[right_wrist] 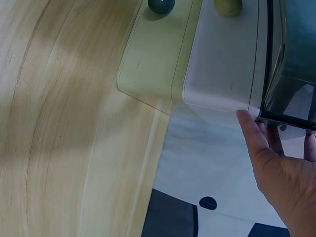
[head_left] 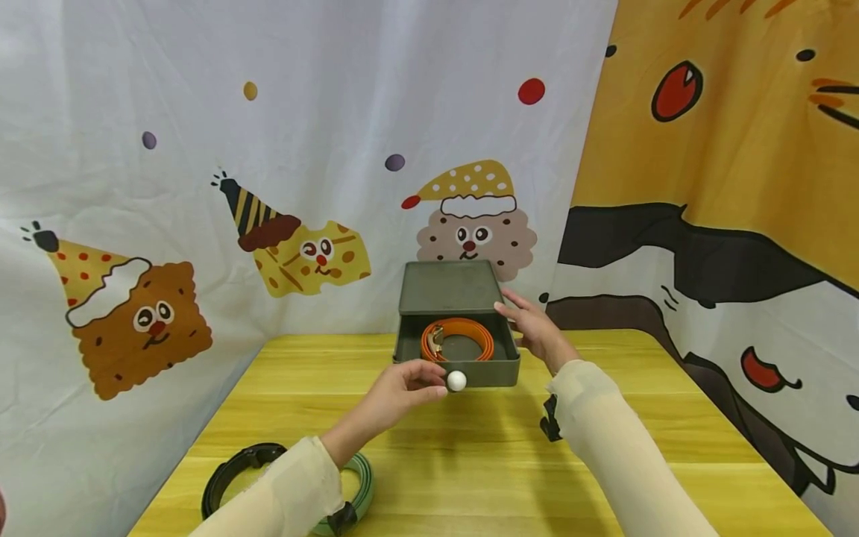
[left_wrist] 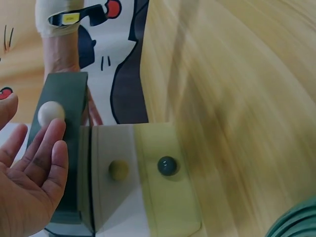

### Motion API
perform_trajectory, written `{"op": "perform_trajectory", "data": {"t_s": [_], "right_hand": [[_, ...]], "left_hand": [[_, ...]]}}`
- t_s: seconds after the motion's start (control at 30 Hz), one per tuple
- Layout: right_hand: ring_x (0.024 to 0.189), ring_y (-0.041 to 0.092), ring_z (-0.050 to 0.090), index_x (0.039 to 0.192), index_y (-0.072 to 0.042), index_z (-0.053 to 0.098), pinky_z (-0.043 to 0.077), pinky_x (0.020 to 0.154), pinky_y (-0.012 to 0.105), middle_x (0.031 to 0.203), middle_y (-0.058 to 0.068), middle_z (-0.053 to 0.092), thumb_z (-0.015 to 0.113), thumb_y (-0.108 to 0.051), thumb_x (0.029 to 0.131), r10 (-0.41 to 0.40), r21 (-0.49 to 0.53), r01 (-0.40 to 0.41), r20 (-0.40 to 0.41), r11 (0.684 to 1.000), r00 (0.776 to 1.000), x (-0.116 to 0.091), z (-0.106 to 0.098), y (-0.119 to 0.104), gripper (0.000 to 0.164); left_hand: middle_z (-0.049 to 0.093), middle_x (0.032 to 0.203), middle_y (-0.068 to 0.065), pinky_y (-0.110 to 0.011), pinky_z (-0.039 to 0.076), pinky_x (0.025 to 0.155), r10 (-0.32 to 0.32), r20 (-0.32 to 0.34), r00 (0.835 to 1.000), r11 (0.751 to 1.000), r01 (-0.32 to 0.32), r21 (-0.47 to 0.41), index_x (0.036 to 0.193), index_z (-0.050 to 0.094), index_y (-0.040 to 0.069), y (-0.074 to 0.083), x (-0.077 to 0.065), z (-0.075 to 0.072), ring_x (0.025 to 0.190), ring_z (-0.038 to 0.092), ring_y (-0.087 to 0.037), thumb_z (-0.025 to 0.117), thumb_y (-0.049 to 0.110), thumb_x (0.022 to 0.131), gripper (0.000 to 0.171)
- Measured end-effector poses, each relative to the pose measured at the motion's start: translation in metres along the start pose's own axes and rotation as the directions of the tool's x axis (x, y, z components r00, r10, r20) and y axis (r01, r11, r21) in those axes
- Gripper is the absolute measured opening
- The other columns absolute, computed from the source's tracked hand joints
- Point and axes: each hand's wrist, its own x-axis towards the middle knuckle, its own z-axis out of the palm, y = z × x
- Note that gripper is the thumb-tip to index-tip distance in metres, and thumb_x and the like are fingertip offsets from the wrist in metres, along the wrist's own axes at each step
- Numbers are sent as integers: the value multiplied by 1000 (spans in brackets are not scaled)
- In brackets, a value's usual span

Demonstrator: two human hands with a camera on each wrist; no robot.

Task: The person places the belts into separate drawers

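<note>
Green belt sits coiled nearest me on the table. My left hand is loose at the white knob, not pinching, so a shove could slip. Orange belt is coiled in the open drawer; if it springs up, it'd jam. My right hand rests straight-fingered against the drawer unit; weak bracing could let it skid.
</note>
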Motion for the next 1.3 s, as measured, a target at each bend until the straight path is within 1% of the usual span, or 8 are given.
{"op": "perform_trajectory", "data": {"t_s": [0.1,0.27,0.5,0.73,0.83,0.97,1.07,1.3], "right_hand": [[149,37,12,159,-32,21,21,113,62,165,9,10,52,-33,104,8,20,-8,1,1000,1000,0,-1,0,63],[149,37,9,159,-33,21,17,114,63,166,8,6,51,-32,105,22,41,-22,14,999,1000,1,-2,-1,62],[150,38,3,159,-34,20,12,114,64,166,6,0,52,-33,105,29,50,-30,31,998,999,2,-5,-1,63],[150,37,4,159,-35,21,12,114,64,166,6,0,53,-33,104,32,54,-34,37,998,999,4,-5,-1,63],[150,38,4,159,-34,20,11,114,64,166,6,0,52,-33,104,33,52,-35,41,998,999,4,-5,-1,63],[150,37,5,159,-35,21,11,114,64,166,6,1,53,-33,104,35,52,-37,37,998,999,4,-4,-2,64],[150,37,6,159,-35,21,11,114,64,166,5,1,53,-33,104,36,58,-38,36,998,999,4,-4,-3,63],[150,38,5,159,-34,19,12,114,65,166,5,0,52,-32,104,29,57,-32,40,998,999,3,-4,-2,64]], "left_hand": [[69,106,-6,-33,54,82,-16,-7,1000,1000,16,-17,119,66,3,-3,0,4,91,67,-19,72,18,93,30],[68,111,-14,-37,56,82,-20,-26,999,998,18,-68,124,62,1,-8,1,11,91,68,-28,71,15,93,34],[69,110,-15,-33,57,76,0,-78,997,996,-7,-92,125,62,0,-12,6,18,81,69,-22,72,11,92,37],[69,110,-17,-33,58,74,0,-112,994,994,-12,-105,123,63,-1,-15,7,26,83,69,-37,73,8,91,35],[70,109,-18,-39,58,76,-6,-129,992,993,-10,-117,122,64,-2,-15,7,28,83,68,-39,73,8,90,34],[71,107,-16,-49,57,79,-9,-156,988,992,-11,-125,119,65,0,-17,8,30,82,68,-38,75,8,89,33],[72,106,-15,-51,56,80,-18,-176,984,991,-6,-135,117,66,0,-17,9,32,81,69,-33,76,8,88,32],[74,100,-12,-41,57,74,-17,-240,971,995,-8,-103,110,69,2,-15,12,37,75,69,-24,76,9,88,24]]}}
